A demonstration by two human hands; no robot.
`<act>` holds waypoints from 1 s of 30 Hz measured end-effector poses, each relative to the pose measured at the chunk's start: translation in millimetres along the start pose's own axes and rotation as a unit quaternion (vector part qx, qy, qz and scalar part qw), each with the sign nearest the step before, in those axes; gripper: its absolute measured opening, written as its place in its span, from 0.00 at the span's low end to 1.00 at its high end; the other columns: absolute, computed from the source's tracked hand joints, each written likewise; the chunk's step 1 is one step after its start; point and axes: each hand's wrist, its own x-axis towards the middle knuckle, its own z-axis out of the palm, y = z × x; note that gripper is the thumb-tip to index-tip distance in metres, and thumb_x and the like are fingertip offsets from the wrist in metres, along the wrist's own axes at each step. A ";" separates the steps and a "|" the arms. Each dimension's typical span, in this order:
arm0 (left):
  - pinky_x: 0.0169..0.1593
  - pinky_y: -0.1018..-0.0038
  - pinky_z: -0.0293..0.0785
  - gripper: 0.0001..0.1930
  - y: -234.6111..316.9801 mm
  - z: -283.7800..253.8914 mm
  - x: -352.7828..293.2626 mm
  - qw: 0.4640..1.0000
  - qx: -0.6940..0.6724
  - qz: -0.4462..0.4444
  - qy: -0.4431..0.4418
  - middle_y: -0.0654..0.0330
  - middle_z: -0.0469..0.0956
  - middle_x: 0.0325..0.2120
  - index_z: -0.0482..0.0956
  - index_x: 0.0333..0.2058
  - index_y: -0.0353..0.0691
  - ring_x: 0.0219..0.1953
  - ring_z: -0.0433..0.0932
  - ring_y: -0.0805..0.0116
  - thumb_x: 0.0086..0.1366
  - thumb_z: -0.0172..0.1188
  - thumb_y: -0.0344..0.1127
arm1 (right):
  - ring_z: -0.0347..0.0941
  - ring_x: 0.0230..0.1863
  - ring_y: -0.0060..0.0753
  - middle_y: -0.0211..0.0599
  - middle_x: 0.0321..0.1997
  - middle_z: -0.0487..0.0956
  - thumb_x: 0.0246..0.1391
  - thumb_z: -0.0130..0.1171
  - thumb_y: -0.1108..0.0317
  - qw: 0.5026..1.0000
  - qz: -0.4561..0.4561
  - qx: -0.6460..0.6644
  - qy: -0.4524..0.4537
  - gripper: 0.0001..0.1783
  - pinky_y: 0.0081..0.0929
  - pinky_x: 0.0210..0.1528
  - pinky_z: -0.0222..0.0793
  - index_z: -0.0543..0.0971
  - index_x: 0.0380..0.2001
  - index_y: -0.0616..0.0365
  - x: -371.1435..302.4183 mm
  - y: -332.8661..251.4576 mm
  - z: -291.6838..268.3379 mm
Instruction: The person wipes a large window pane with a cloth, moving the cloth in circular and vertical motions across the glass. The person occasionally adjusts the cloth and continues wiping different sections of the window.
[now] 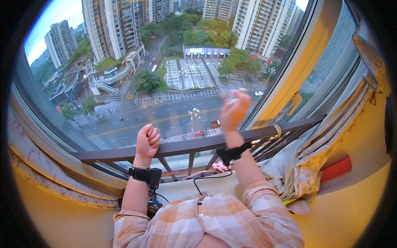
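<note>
My left hand is curled into a fist just above the dark window railing, in front of the glass. Nothing sticks out from between its fingers. Higher and to the right, my right hand is raised before the window pane, its fingers bent and blurred by motion. A small pale, whitish thing shows at its fingertips, too smeared to name. I cannot tell whether it touches the glass. Black straps with small devices circle both wrists.
Bunched light curtains hang at the right, and a curtain lies along the left. A pink ribbon bow and a black cable are below the railing. A red object sits by the right curtain. Beyond the glass lie a street and tall buildings.
</note>
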 end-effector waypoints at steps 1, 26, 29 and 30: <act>0.13 0.84 0.46 0.21 0.2 0.2 -0.7 1.000 0.000 -0.004 -0.002 0.70 0.53 0.10 0.58 0.16 0.47 0.11 0.50 0.80 0.71 0.43 0.39 | 0.70 0.45 0.47 0.42 0.38 0.74 0.44 0.57 0.76 0.999 -0.031 0.014 -0.018 0.13 0.40 0.49 0.64 0.74 0.37 0.56 -9.3 -23.8 7.8; 0.13 0.83 0.46 0.22 2.2 -0.8 -1.9 1.000 -0.005 -0.001 0.001 0.69 0.53 0.10 0.57 0.15 0.47 0.11 0.50 0.80 0.71 0.43 0.38 | 0.72 0.42 0.42 0.36 0.40 0.75 0.42 0.64 0.69 0.996 -0.037 -0.022 -0.077 0.15 0.36 0.45 0.71 0.75 0.37 0.51 -17.4 25.7 -8.9; 0.12 0.83 0.45 0.21 0.4 -2.5 -1.2 1.000 0.004 -0.003 0.004 0.70 0.52 0.11 0.56 0.16 0.47 0.11 0.49 0.80 0.71 0.43 0.39 | 0.69 0.46 0.48 0.45 0.45 0.72 0.50 0.59 0.70 0.989 0.129 -0.066 -0.027 0.18 0.39 0.51 0.66 0.70 0.45 0.59 2.7 80.6 -29.0; 0.12 0.83 0.44 0.21 -0.5 -2.6 -0.5 1.000 0.005 0.000 -0.014 0.70 0.51 0.11 0.56 0.16 0.48 0.11 0.48 0.80 0.71 0.43 0.39 | 0.69 0.47 0.48 0.46 0.45 0.71 0.50 0.59 0.71 0.987 0.155 -0.035 -0.006 0.18 0.39 0.51 0.66 0.69 0.44 0.60 6.8 85.8 -28.3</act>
